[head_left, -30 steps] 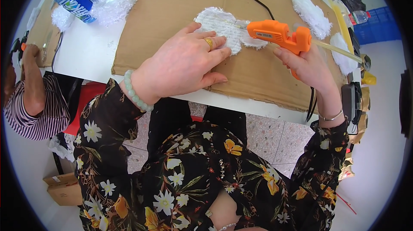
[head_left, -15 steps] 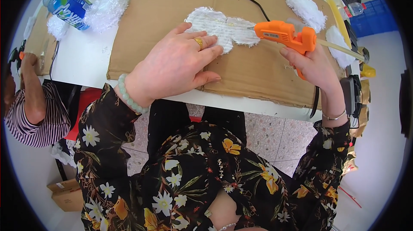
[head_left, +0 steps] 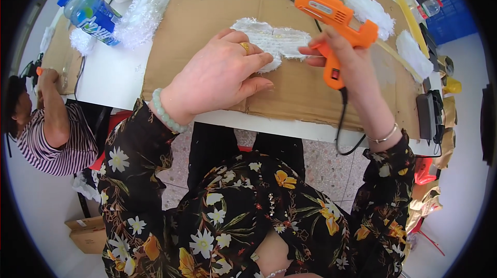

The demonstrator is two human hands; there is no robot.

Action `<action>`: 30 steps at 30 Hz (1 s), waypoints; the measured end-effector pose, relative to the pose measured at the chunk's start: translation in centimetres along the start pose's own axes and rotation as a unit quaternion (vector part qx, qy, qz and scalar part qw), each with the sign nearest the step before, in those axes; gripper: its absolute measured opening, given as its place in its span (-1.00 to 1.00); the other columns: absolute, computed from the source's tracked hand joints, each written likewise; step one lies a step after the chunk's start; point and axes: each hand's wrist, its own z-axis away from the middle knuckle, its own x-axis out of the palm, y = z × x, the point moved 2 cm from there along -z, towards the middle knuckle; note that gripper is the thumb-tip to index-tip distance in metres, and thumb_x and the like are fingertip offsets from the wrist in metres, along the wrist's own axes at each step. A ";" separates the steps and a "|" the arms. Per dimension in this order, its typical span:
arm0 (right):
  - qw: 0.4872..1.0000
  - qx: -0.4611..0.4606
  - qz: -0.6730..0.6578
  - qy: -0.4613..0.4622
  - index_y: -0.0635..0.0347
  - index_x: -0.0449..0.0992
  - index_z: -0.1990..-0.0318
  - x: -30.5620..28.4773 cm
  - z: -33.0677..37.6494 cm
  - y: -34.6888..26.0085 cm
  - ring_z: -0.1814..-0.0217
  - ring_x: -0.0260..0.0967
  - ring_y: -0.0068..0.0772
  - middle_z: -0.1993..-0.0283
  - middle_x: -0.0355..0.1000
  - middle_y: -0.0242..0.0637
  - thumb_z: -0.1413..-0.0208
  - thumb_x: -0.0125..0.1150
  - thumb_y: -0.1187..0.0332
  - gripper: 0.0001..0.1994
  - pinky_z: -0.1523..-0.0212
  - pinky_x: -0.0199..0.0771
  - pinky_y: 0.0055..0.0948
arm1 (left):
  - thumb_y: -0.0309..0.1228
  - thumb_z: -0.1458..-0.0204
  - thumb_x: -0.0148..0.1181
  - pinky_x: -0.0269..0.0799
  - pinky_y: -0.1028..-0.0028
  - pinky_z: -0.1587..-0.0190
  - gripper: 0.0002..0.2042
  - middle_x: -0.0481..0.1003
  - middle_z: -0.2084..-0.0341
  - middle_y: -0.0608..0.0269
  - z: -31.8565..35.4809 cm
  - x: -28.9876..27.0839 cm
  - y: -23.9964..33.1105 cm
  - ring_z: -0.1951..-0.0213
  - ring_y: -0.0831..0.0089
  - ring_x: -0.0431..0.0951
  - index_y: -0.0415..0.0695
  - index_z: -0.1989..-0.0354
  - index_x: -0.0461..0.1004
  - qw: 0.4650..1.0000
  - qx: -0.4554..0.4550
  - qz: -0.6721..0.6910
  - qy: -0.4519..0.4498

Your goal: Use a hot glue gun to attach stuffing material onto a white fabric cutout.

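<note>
An orange hot glue gun (head_left: 327, 10) is in my right hand (head_left: 353, 71), its nozzle pointing left and raised above the cardboard. My fingers are around its handle, and a black cord hangs from the bottom of the grip. Behind the gun a pale glue stick (head_left: 397, 58) sticks out. My left hand (head_left: 215, 76) rests with fingers outstretched on the near left edge of a flat, white fluffy fabric piece (head_left: 282, 41) with a ribbed upper side. Part of that piece lies hidden beneath my fingers.
Under the work lies a brown cardboard sheet (head_left: 207, 6) on a white table. Two white fluffy pieces (head_left: 368, 11) lie at the right, with white tinsel-like material (head_left: 142, 17) and a blue-labelled bottle (head_left: 93, 17) at the left. Far left sits another person in a striped top (head_left: 64, 141).
My right hand has lifted the glue gun up and left, off the fabric piece, and its handle now shows. My left hand stays on the piece.
</note>
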 end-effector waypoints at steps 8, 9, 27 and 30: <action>0.995 -0.022 -0.086 0.040 0.36 0.37 0.15 1.3 -0.5 2.5 0.12 0.48 -0.21 0.25 0.40 -0.21 -0.17 0.09 0.20 -0.67 0.18 0.57 -0.39 | -0.32 0.05 0.17 0.36 0.28 0.12 -0.77 0.53 0.46 0.09 -0.5 -1.2 -0.7 0.35 0.16 0.51 -0.21 0.28 0.51 0.993 -0.049 0.107 0.015; 0.995 -0.021 -0.084 0.040 0.35 0.36 0.13 1.4 -0.5 2.4 0.13 0.48 -0.21 0.25 0.40 -0.20 -0.17 0.09 0.21 -0.67 0.18 0.57 -0.39 | -0.34 0.03 0.15 0.38 0.30 0.14 -0.78 0.53 0.46 0.07 -0.7 -1.2 -1.7 0.36 0.14 0.52 -0.22 0.27 0.51 0.979 -0.118 0.149 0.070; 0.997 -0.006 -0.072 0.026 0.33 0.36 0.13 1.6 -0.6 2.2 0.18 0.48 -0.31 0.27 0.39 -0.23 -0.18 0.07 0.21 -0.69 0.20 0.54 -0.42 | -0.49 0.10 0.12 0.37 0.35 0.19 -0.91 0.49 0.43 0.21 -3.4 0.3 -7.2 0.30 0.22 0.47 -0.19 0.45 0.55 0.986 -0.094 0.134 -0.017; 0.998 -0.001 -0.061 0.029 0.32 0.37 0.13 1.6 -0.6 2.2 0.18 0.48 -0.33 0.27 0.39 -0.24 -0.19 0.06 0.21 -0.69 0.20 0.53 -0.44 | -0.48 0.12 0.14 0.33 0.31 0.11 -0.92 0.49 0.45 0.24 -2.9 0.0 -5.7 0.27 0.23 0.45 -0.19 0.48 0.53 0.999 0.000 0.042 0.018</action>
